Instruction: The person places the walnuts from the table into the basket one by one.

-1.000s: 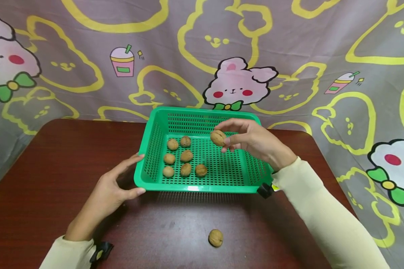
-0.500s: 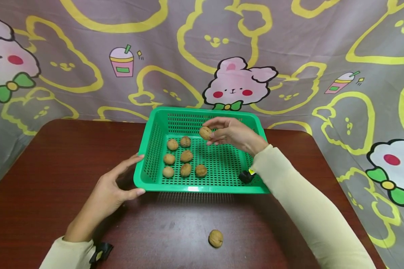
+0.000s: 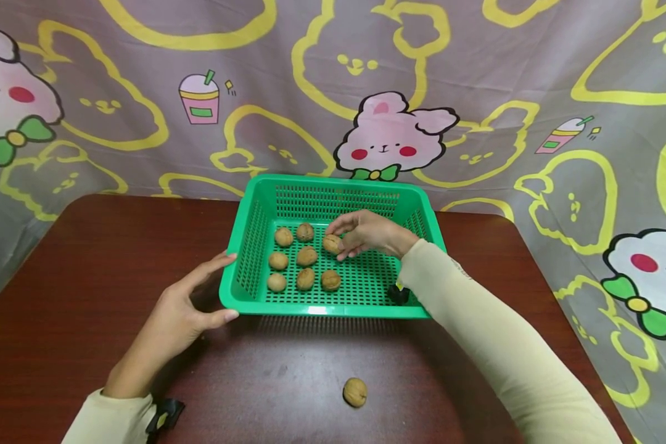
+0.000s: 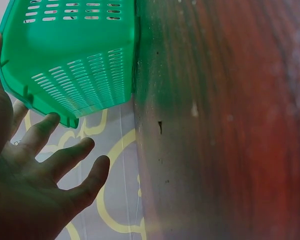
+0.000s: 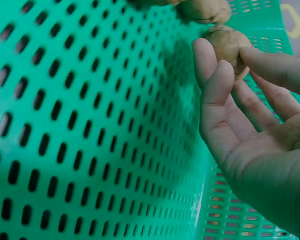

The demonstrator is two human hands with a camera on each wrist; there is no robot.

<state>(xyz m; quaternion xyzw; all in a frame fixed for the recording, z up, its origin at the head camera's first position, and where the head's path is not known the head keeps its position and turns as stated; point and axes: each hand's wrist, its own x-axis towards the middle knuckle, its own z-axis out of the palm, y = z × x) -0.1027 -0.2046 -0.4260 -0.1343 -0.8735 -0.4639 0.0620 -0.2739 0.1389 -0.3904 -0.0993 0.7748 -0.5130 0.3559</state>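
A green slotted basket (image 3: 322,310) stands on the table with several walnuts (image 3: 306,256) in rows on its floor, toward the left. Inside it, the right hand (image 3: 369,234) pinches a walnut (image 3: 332,244) between thumb and fingertips, right of the back rows. The right wrist view shows this held walnut (image 5: 229,50) low over the slotted floor; whether it touches the floor I cannot tell. At the basket's left end the left hand (image 3: 185,305) rests spread, fingertips and thumb at the rim. In the left wrist view its fingers (image 4: 70,157) are extended beside the basket wall.
One more walnut (image 3: 355,392) lies on the dark reddish-brown table (image 3: 255,382) in front of the basket. Behind the table hangs a grey cloth (image 3: 288,74) with cartoon rabbits, close to the basket's back rim.
My right hand has moved left and then down into the basket, carrying the walnut from the right side to beside the back rows. The left hand has stayed at the rim.
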